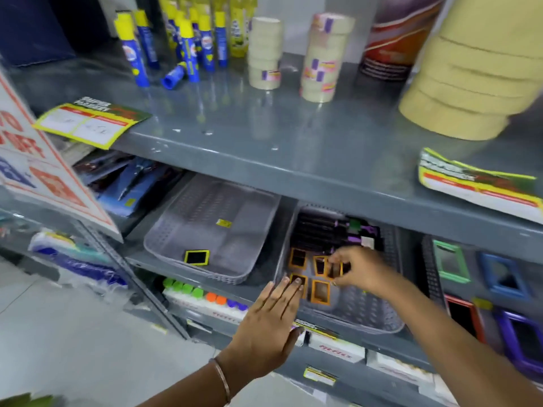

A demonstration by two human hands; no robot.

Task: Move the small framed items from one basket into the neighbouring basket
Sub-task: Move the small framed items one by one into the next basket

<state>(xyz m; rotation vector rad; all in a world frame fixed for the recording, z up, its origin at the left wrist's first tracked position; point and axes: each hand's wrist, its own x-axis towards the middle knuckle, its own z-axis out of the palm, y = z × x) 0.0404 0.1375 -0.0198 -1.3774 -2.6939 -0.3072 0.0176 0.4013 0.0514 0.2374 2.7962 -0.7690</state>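
Observation:
Two grey plastic baskets sit side by side on the lower shelf. The left basket (176, 227) holds one small yellow-framed slate (196, 257). The right basket (379, 315) holds several orange-framed slates (321, 292) at its front and dark stacked items with purple and green pieces behind. My right hand (360, 268) is inside the right basket, fingers pinched on an orange-framed slate (335, 269). My left hand (270, 321) is flat and open, fingertips resting on the right basket's front left rim, over another orange-framed slate (302, 284).
The upper shelf (264, 160) overhangs both baskets and carries glue sticks (188, 48) and tape rolls (323, 57). Larger coloured frames (505, 277) stand to the right. A slanted sale sign (44, 171) is at the left. Marker boxes (202, 301) lie on the shelf below.

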